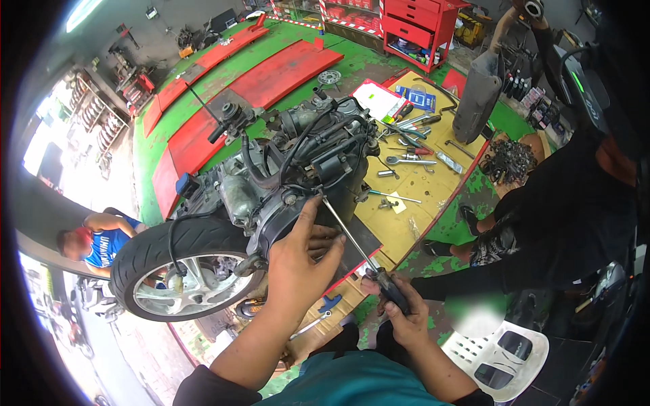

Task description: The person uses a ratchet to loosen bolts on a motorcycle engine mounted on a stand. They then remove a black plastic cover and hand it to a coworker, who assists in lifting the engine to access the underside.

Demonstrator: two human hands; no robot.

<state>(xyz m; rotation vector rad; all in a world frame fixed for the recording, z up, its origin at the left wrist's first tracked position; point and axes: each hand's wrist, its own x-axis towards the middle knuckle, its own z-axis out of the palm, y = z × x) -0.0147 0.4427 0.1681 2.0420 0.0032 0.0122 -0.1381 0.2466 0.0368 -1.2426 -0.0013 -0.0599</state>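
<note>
A greasy motorcycle engine (240,196) with hoses and a rear wheel (139,294) fills the middle. My right hand (403,308) is closed round the black handle of a long screwdriver (348,233); its shaft reaches up-left to a bolt area on the engine's side. My left hand (305,254) rests at that spot, index finger raised to the screwdriver's tip, other fingers loosely bent and thumb apart; I cannot see anything held in it. To the right, pliers, wrenches and screwdrivers (413,139) lie on a yellow work surface (393,230).
Red lift ramps (277,68) stand behind, a red tool cart (409,30) at the back. A person in blue (108,247) is at left; another in black (555,203) is at right, near a white plastic chair (521,358) and a box of small parts (504,162).
</note>
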